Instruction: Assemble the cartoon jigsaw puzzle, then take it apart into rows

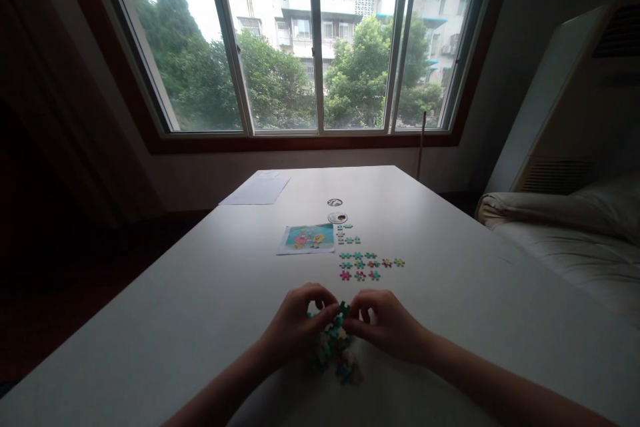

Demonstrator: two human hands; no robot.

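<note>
My left hand (303, 317) and my right hand (387, 323) meet over a pile of jigsaw puzzle pieces (327, 343) near the table's front. A dark green puzzle piece (344, 309) sits between their fingertips, each hand's thumb and fingers curled into a pinch at its edges. The pile is mostly teal and green, partly hidden by my left hand. Beyond my hands, loose pieces (360, 265) lie spread in short rows, teal, pink and yellow. A smaller group of pieces (349, 240) lies farther back, beside a printed picture (307, 239) with cartoon figures on teal.
Two round flat items (337, 218) lie behind the picture on the white table (200, 300). Sheets of paper (257, 188) rest at the far left corner. A pale sofa (565, 220) stands on the right, with a window (317, 47) beyond the table.
</note>
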